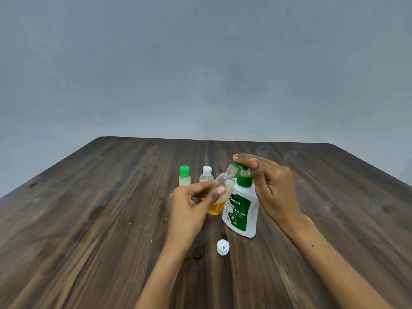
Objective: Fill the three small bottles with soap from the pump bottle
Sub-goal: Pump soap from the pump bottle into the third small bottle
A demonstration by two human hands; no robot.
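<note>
My right hand (270, 186) arches over the pump bottle (242, 210), forearm reaching in from the lower right, wrist bent. Its fingertips press down on the green pump head (239, 167) while the thumb hangs beside the green collar, so the fingers curl over that head.

My left hand (189, 201) comes up from below, just left of the pump bottle, and grips the open small bottle (221, 192) between thumb and fingers. I hold it tilted, with its bare threaded mouth leaning toward the pump spout. It is clear, rounded plastic, with amber soap pooled at the bottom and pale foam above that.

The pump bottle is glossy white plastic with a green label, wide at the shoulders and narrower at the base, standing on the dark, streaky wood-grain surface (89, 219).

Behind and left of the pump bottle stand two more small bottles close together: the green-capped bottle (184, 176) with whitish contents, and the white-capped bottle (206, 175), partly hidden by my fingers.

In front of the pump bottle, toward me, a ribbed white cap (223, 247) lies on the surface with its hollow side up.
</note>
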